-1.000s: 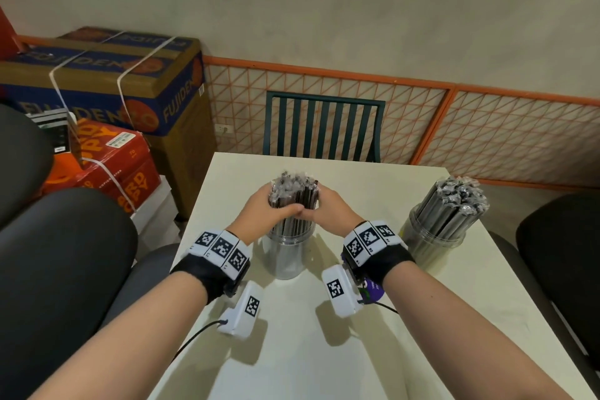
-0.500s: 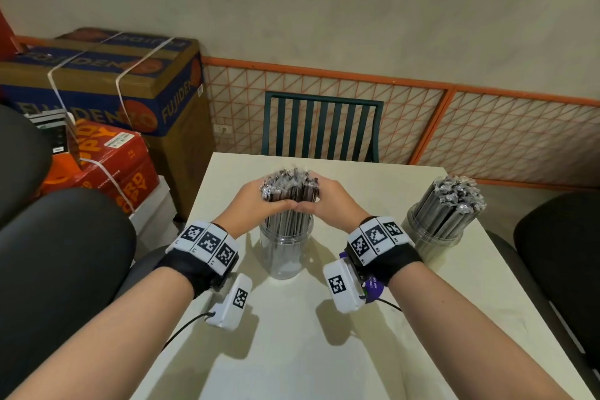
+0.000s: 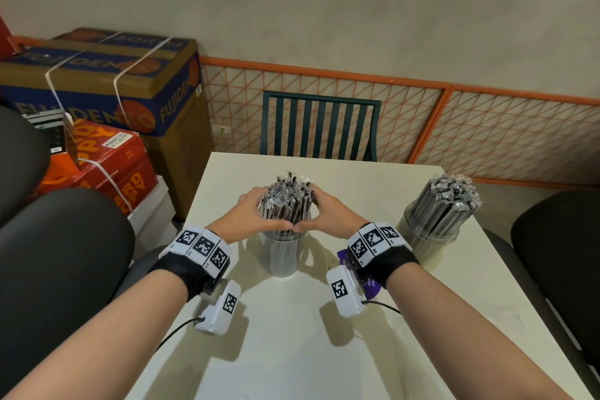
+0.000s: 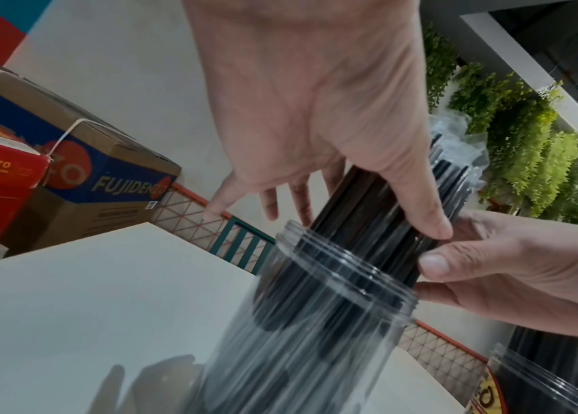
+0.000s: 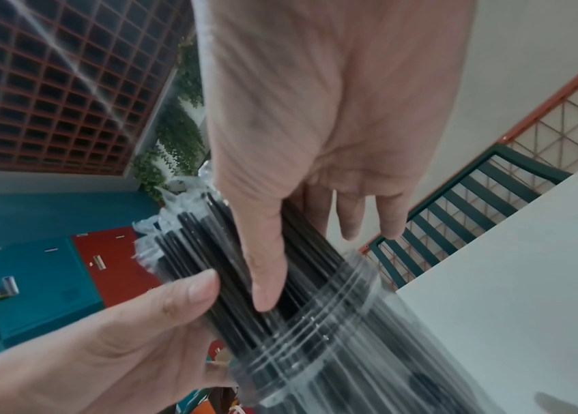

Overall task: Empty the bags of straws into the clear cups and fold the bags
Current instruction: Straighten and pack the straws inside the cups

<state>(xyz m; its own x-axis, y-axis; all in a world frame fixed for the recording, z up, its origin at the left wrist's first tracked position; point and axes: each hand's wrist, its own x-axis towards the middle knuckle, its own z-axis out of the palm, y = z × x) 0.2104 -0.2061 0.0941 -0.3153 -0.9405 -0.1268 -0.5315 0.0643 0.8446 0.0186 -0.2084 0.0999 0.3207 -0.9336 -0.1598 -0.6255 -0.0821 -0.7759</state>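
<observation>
Straws in their clear wrappers stood bundled in the near clear cup at the middle of the table, and in the head view the left hand and right hand were wrapped round the bundle just above the rim, thumbs meeting at the front. A second earlier the hands sat lower against the cup; they had since risen and the bundle's top stood higher, so the straws were probably being lifted and tapped down to settle them. A second cup to the right already held its straws. From the left wrist, the left hand had its thumb pressed on the dark straws above the cup's threaded rim, its fingers behind them, with the right hand opposite. From the right wrist, the right hand clasped the straws likewise, the cup blurred by motion. No bag showed anywhere, so folding seemingly remained.
</observation>
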